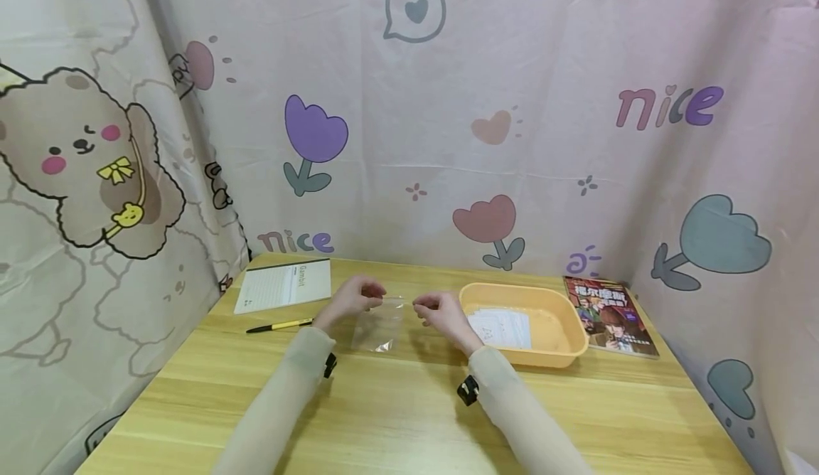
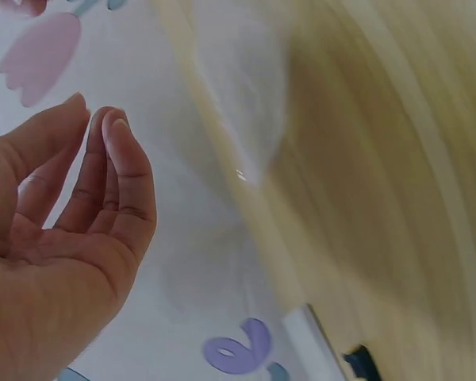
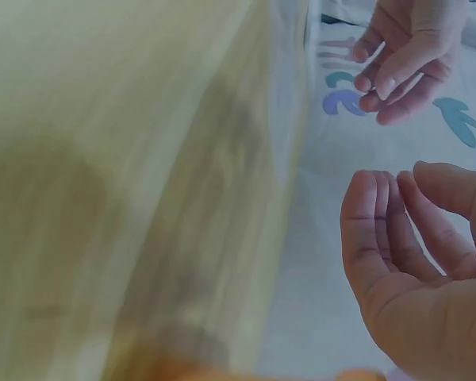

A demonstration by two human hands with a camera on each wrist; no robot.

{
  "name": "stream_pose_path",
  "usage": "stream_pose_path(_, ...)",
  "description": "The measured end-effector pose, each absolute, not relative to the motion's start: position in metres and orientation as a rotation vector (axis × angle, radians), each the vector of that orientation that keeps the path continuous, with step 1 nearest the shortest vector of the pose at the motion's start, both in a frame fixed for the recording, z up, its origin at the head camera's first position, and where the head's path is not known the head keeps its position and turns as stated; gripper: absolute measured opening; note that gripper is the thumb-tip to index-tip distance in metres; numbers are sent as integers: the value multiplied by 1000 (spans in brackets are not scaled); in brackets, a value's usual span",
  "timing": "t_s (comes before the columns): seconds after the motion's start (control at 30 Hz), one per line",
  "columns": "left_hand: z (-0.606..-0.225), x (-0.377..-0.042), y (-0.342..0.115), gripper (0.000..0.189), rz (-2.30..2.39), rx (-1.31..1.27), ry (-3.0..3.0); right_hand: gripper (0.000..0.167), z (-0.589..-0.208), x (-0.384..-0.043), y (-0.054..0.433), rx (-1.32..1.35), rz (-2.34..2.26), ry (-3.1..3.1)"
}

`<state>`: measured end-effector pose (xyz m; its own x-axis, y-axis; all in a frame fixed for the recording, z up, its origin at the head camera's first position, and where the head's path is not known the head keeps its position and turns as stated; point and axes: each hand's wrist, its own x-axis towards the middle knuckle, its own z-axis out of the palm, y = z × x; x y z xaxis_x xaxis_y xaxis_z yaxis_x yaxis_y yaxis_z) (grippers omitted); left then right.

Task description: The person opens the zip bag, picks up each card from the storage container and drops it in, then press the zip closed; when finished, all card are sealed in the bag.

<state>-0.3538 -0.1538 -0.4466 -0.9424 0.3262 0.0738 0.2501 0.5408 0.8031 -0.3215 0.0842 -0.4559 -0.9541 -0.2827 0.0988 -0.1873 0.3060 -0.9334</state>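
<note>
In the head view a small clear zip bag (image 1: 377, 329) shows between my two hands. My left hand (image 1: 352, 303) pinches at its upper edge, with thumb and index finger close together. Just past the bag's top right corner is my right hand (image 1: 443, 315), its thumb and fingertips drawn together. I cannot tell whether the right fingertips have hold of the bag's edge. In the left wrist view the bag (image 2: 246, 95) appears as a blurred, see-through patch over the table. Both hands show in the right wrist view, the left hand (image 3: 408, 63) above the right hand (image 3: 420, 262).
Right of my hands stands a yellow-orange tray (image 1: 557, 333) holding white printed papers (image 1: 502, 327). A magazine (image 1: 611, 315) lies beyond it. On the left are a notebook (image 1: 284, 286) and a yellow and black pen (image 1: 279, 326). A patterned curtain (image 1: 409, 141) borders the wooden table (image 1: 390, 418).
</note>
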Motion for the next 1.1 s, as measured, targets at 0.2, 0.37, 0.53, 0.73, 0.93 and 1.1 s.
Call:
stream_pose_path(0.2, -457, -360, -169, 33, 1588, 261, 2475, 30, -465, -336, 67, -284, -1882, 2206)
stream_pose_path(0.37, -464, -366, -178, 34, 1616, 169, 2476, 33, -476, -347, 56, -226, -1934, 2151)
stream_pose_path(0.53, -469, -372, -185, 31, 1451, 171, 2638, 33, -488, -358, 48, -149, -1936, 2172)
stream_pose_path(0.73, -476, -380, -183, 32, 1450, 135, 2642, 30, -492, -369, 45, -92, -1930, 2195)
stream_pose_path(0.93, -482, -387, -179, 42, 1326, 218, 2679, 36, -495, -375, 45, -170, -1867, 2210)
stream_pose_path(1.1, -481, -390, -180, 42, 1266, 217, 2673, 44, -496, -375, 45, -195, -1803, 2307)
